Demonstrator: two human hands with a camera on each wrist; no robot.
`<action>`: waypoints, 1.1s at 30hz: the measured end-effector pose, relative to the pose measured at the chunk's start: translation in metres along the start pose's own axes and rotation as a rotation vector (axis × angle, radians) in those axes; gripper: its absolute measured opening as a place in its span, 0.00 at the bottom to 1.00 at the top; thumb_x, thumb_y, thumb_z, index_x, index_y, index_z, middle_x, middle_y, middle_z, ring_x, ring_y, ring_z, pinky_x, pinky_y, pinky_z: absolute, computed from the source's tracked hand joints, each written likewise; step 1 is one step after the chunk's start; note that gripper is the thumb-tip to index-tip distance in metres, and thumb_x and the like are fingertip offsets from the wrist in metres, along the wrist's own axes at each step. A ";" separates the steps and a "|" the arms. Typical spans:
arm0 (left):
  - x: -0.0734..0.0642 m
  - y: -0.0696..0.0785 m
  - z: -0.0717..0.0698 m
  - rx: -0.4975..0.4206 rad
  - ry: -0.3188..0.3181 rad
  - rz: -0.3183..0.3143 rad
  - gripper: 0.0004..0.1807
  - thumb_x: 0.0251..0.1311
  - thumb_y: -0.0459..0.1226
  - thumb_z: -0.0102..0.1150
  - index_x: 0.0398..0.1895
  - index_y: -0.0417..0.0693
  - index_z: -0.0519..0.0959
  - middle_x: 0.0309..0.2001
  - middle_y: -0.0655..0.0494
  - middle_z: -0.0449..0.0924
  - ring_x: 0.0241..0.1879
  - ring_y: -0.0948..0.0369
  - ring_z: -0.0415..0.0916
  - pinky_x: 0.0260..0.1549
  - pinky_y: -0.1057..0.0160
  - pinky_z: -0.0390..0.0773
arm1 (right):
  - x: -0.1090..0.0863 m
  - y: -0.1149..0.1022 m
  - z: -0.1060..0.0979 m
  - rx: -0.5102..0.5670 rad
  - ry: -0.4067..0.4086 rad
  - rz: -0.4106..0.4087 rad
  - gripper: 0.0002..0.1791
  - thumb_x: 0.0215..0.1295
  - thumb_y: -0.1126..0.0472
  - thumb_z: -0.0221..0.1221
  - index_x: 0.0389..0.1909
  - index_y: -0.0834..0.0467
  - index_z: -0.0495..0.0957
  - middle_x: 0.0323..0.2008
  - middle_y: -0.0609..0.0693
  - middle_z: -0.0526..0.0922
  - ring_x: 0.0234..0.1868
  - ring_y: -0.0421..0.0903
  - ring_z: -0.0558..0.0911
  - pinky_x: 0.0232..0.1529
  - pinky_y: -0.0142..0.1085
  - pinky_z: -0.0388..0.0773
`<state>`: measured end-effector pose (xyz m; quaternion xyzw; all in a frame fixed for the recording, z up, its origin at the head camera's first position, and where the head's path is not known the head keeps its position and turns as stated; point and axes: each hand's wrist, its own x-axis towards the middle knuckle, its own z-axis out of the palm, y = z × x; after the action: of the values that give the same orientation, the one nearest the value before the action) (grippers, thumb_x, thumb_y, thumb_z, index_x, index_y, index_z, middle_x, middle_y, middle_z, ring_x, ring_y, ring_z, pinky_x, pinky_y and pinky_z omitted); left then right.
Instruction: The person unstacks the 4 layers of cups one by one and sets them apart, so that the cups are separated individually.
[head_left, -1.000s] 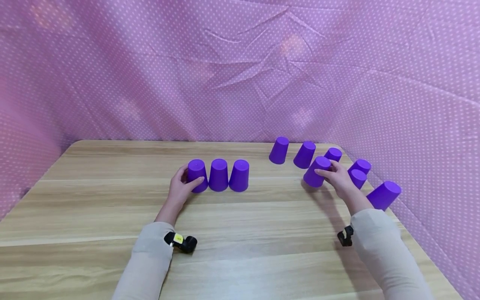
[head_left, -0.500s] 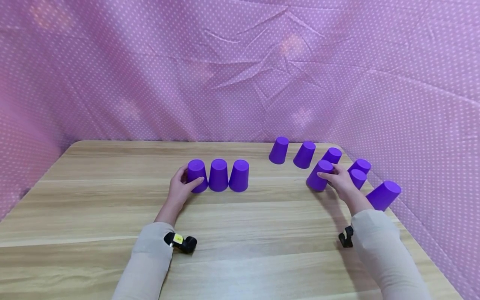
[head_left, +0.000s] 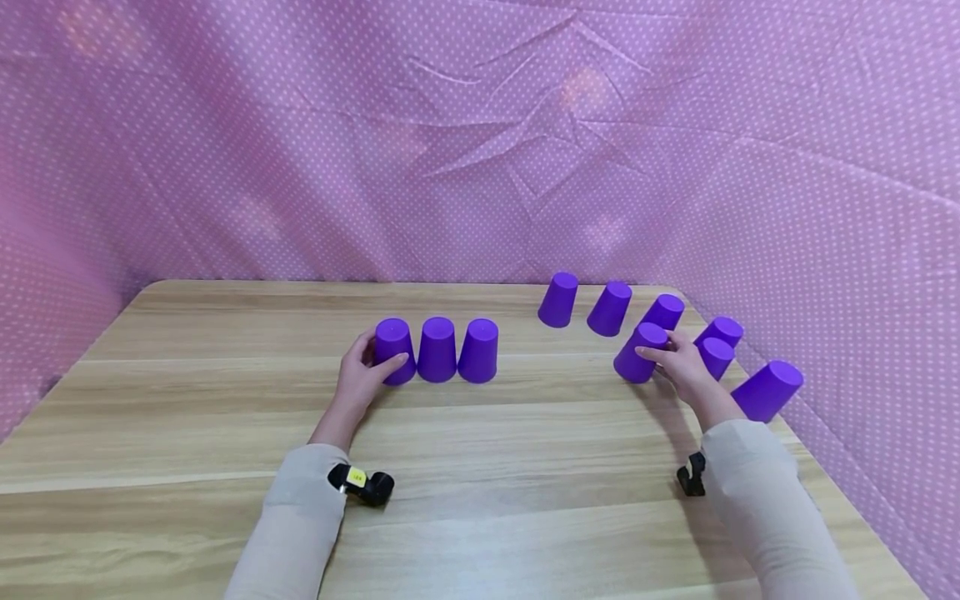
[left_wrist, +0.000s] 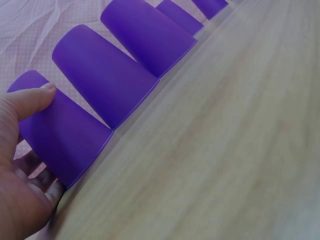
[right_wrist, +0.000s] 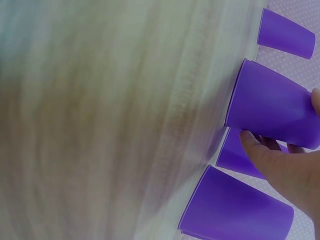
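Three upside-down purple cups stand side by side in a row left of the middle of the table. My left hand point(head_left: 362, 375) grips the leftmost purple cup point(left_wrist: 62, 135), thumb on its near side and fingers behind it. Beside it are the middle cup point(head_left: 437, 350) and the right-end cup point(head_left: 477, 352). Over on the right, my right hand point(head_left: 682, 362) holds another upside-down purple cup point(head_left: 640, 353) between thumb and fingers. In the right wrist view, this held cup point(right_wrist: 275, 105) has its rim at or very close to the table; I cannot tell whether it touches.
Several more upside-down purple cups surround my right hand, among them one at the back point(head_left: 558, 300), one beside it point(head_left: 609, 309) and one near the right edge point(head_left: 768, 392). Pink dotted cloth point(head_left: 480, 167) hangs behind and beside the wooden table point(head_left: 480, 467).
My right hand has moved its cup slightly to the right and down toward the table, slowing to almost still. My left hand and the row of three cups have stayed put.
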<state>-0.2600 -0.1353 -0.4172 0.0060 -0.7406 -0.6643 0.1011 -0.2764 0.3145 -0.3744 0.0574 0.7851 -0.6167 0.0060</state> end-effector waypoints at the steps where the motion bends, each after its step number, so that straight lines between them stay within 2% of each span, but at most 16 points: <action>1: 0.000 0.000 0.000 0.002 0.000 -0.002 0.36 0.47 0.36 0.62 0.60 0.41 0.58 0.54 0.41 0.63 0.54 0.52 0.60 0.53 0.59 0.59 | -0.001 -0.002 0.000 -0.007 -0.011 -0.001 0.40 0.51 0.61 0.60 0.61 0.68 0.49 0.52 0.61 0.62 0.34 0.32 0.72 0.54 0.43 0.61; 6: 0.000 0.000 0.000 0.011 0.002 -0.011 0.37 0.47 0.36 0.62 0.60 0.41 0.58 0.54 0.41 0.63 0.54 0.52 0.59 0.54 0.59 0.59 | -0.001 -0.004 0.000 0.004 -0.010 0.011 0.38 0.53 0.64 0.58 0.61 0.69 0.48 0.52 0.61 0.61 0.33 0.30 0.71 0.55 0.43 0.60; 10: 0.000 0.001 0.000 0.003 -0.002 -0.008 0.36 0.46 0.35 0.62 0.60 0.41 0.58 0.54 0.41 0.63 0.54 0.52 0.59 0.53 0.59 0.59 | 0.000 -0.002 -0.001 -0.006 -0.008 0.002 0.40 0.51 0.61 0.61 0.60 0.69 0.49 0.53 0.62 0.61 0.38 0.35 0.72 0.54 0.42 0.60; 16: 0.000 0.002 0.000 -0.003 -0.002 -0.004 0.36 0.46 0.35 0.62 0.60 0.41 0.59 0.54 0.41 0.63 0.54 0.52 0.59 0.54 0.59 0.58 | 0.016 0.013 -0.010 -0.024 0.013 0.016 0.43 0.45 0.55 0.65 0.60 0.62 0.55 0.57 0.62 0.60 0.47 0.43 0.70 0.52 0.38 0.64; 19: 0.000 0.002 0.000 -0.006 -0.002 -0.004 0.36 0.47 0.35 0.62 0.60 0.40 0.58 0.54 0.41 0.63 0.54 0.52 0.60 0.53 0.59 0.59 | 0.021 0.015 -0.012 -0.008 0.024 0.027 0.43 0.44 0.55 0.65 0.60 0.61 0.55 0.56 0.60 0.62 0.45 0.41 0.71 0.50 0.36 0.65; 24: 0.000 0.002 0.001 -0.008 0.000 -0.003 0.36 0.47 0.35 0.62 0.60 0.41 0.59 0.54 0.41 0.63 0.54 0.52 0.60 0.53 0.60 0.59 | 0.013 0.002 -0.007 -0.026 0.035 0.011 0.43 0.47 0.57 0.64 0.61 0.65 0.52 0.53 0.59 0.62 0.44 0.41 0.70 0.53 0.41 0.62; 29: 0.000 0.002 0.000 -0.007 0.000 -0.004 0.36 0.47 0.35 0.62 0.60 0.40 0.58 0.54 0.41 0.63 0.54 0.52 0.60 0.53 0.60 0.59 | 0.005 -0.015 -0.004 -0.033 0.014 -0.001 0.40 0.54 0.61 0.58 0.62 0.67 0.47 0.56 0.64 0.56 0.54 0.54 0.61 0.56 0.47 0.55; 33: 0.000 0.001 0.000 -0.006 -0.002 -0.006 0.36 0.47 0.35 0.62 0.60 0.41 0.58 0.54 0.41 0.63 0.54 0.52 0.60 0.53 0.59 0.59 | 0.003 -0.024 -0.006 -0.041 0.001 0.007 0.40 0.56 0.60 0.56 0.63 0.67 0.44 0.59 0.67 0.51 0.58 0.58 0.55 0.58 0.45 0.53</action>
<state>-0.2600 -0.1354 -0.4162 0.0070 -0.7386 -0.6669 0.0983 -0.2815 0.3147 -0.3498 0.0601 0.7972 -0.6006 0.0089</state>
